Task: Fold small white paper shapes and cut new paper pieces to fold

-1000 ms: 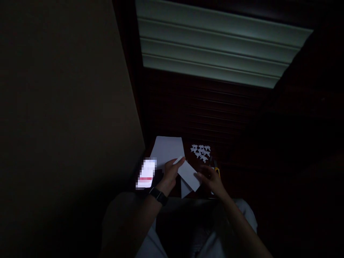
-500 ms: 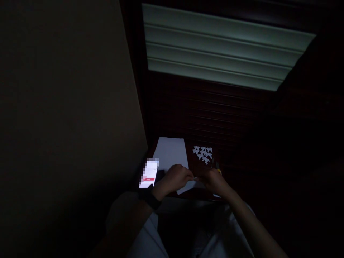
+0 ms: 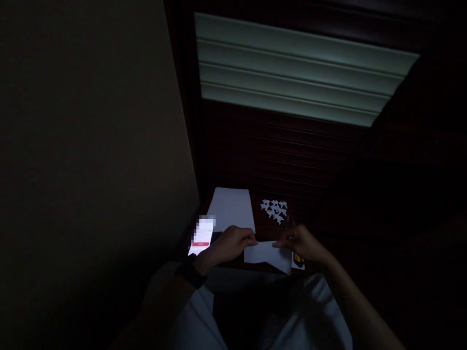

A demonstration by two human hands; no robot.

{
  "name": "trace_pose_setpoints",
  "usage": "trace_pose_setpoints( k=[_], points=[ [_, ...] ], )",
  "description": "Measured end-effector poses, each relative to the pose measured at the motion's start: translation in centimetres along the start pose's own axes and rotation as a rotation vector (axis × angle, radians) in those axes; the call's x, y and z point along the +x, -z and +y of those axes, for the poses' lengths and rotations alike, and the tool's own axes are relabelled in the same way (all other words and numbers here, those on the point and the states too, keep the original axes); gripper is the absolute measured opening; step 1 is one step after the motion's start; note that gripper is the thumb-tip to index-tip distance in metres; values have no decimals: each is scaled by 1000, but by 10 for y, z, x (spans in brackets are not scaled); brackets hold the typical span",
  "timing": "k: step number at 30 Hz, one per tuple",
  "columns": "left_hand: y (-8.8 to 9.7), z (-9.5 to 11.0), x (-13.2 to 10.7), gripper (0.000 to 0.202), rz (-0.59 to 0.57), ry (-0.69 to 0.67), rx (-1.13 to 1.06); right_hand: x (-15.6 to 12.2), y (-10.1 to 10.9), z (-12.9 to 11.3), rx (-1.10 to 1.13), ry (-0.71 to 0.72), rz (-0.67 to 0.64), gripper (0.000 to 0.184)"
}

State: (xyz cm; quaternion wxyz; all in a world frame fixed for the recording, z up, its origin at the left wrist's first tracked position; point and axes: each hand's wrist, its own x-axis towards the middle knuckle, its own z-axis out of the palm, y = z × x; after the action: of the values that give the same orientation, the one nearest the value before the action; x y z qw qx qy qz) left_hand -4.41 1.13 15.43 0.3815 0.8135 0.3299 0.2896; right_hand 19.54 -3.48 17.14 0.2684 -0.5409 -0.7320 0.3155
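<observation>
A white sheet of paper (image 3: 268,255) hangs over the near edge of the small table, its lower edge slightly curved. My left hand (image 3: 235,241) pinches its upper left corner, and a dark watch or band sits on that wrist. On the upper right part of the sheet, my right hand (image 3: 301,243) grips with thumb and fingers. Beside that hand lies a yellow and black tool (image 3: 298,261), partly hidden; its kind is unclear. Several small white paper cut-outs (image 3: 275,210) lie in a loose group beyond the hands.
A larger stack of white paper (image 3: 231,209) lies at the back left of the table. A lit phone (image 3: 202,237) leans at the left edge, by a beige wall (image 3: 109,121). Dark wooden panelling with a pale slatted section (image 3: 292,70) stands behind.
My hands have moved apart, and the paper between them now shows broad and flat. The yellow and black tool shows more, below my right hand.
</observation>
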Motion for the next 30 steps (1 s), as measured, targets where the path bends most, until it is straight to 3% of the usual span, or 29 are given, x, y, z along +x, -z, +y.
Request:
trace_pose_setpoints(
  k=[4, 9, 12, 14, 17, 21, 30],
  points=[
    [1, -5, -1, 15, -12, -3, -48, 2, 1, 8, 72, -49, -25, 29],
    [13, -32, -4, 24, -10, 116, -199, 0, 8, 25, 127, -98, 22, 27],
    [18, -38, -2, 27, 203, 169, -247, 0, 8, 32, 142, -152, 96, 27],
    [14, -32, 3, 23, 255, 153, -305, 2, 2, 31, 152, -151, 92, 28],
    [1, -18, 11, 23, 157, 110, -404, 7, -8, 25, 186, -132, 68, 28],
    [-13, -14, 20, 20, 60, 105, -284, 10, -11, 14, 216, -89, 58, 29],
    [-12, -12, 22, 22, -63, 37, -229, 17, -15, 1, 227, 25, -100, 23]
  ],
)
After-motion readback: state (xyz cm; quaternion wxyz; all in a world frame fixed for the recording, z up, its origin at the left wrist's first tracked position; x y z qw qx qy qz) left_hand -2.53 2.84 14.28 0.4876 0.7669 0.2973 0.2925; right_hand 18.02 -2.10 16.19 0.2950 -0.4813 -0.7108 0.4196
